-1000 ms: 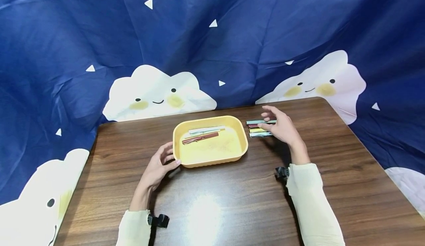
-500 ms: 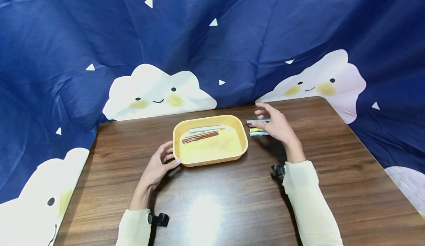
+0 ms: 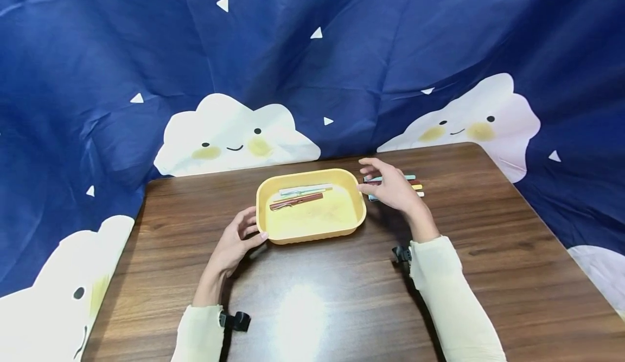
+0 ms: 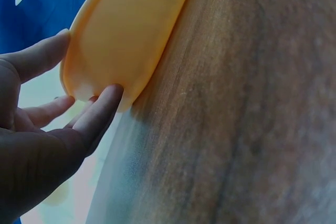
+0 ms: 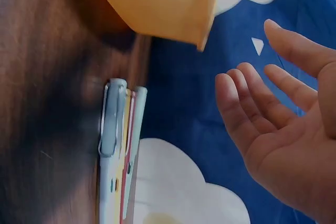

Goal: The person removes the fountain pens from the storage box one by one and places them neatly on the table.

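A yellow rectangular tray [image 3: 312, 237] stands on the table, with a dark red pen [image 3: 296, 201] and a pale blue-white pen [image 3: 305, 190] among those inside it. My left hand [image 3: 234, 242] holds the tray's front left corner, thumb at the front and fingers along the left side. The left wrist view shows its fingertips touching the outer wall. My right hand [image 3: 393, 189] hovers beside the tray's right edge, over several pens [image 5: 113, 150] lying side by side. In the right wrist view its fingers are spread and hold nothing. From the head, this hand hides part of those pens.
The brown wooden table [image 3: 342, 291] has a bright glare spot near its front. Behind it hangs a dark blue cloth [image 3: 273, 42] with white clouds. A black strap mount [image 3: 235, 321] sits on the left wrist, and another black mount [image 3: 401, 253] on the right.
My right hand has moved left, from over the pens towards the tray's right edge, uncovering the pens' right ends. My left hand and the tray stay in place.
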{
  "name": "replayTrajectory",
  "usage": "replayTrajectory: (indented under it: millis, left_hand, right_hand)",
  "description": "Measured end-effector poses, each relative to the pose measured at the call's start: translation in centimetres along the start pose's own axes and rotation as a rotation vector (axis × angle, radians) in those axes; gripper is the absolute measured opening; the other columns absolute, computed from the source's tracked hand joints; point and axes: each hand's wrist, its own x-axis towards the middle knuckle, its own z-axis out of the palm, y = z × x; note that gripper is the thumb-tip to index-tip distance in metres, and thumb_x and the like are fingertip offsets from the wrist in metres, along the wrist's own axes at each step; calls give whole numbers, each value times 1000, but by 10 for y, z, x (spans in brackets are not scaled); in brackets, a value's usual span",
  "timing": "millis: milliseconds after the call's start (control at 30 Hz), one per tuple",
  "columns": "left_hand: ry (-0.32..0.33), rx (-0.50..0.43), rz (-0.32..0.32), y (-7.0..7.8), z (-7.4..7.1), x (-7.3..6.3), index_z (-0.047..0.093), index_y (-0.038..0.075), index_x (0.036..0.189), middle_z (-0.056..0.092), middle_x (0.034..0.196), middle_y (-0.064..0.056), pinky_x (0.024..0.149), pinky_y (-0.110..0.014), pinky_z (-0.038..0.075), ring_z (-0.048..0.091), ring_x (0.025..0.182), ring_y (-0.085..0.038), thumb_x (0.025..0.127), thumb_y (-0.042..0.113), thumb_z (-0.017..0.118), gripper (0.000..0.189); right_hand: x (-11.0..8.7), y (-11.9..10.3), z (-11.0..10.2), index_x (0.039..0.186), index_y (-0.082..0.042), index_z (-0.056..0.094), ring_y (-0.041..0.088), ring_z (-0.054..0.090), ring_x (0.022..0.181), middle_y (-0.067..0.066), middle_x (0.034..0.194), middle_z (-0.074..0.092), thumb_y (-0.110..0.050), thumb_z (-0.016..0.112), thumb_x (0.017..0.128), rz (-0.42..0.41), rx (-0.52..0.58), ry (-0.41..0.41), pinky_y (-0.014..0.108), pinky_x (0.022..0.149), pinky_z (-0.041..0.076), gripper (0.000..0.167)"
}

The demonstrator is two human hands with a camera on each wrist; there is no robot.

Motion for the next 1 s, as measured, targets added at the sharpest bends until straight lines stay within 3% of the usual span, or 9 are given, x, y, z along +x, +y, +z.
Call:
replayTrajectory:
  millis: [467,767,1000]
  left_hand:
    - [-3,3,4,1,0,0,33,0,154,47,144,-28,90,-22,50,49,129,-41,90,-6,70,74]
    - [4,-14,8,0,1,1,33,-1,153,47,143,-28,89,-22,51,49,128,-42,90,-8,70,74]
    - [0,-16,4,-1,2,1,35,0,152,47,143,-29,90,-23,51,50,128,-42,89,-9,70,73]
  right_hand:
    - [14,-26,15,133,2,60,34,64,104,21,118,67,-8,80,86,-63,-13,-95,47,92,49,52]
    - [31,-26,36,133,5,59,32,64,104,25,120,65,-7,79,85,23,37,-253,37,86,52,53]
    - [39,-22,49,132,2,62,31,64,107,23,122,65,-8,78,87,56,52,-258,37,84,53,50]
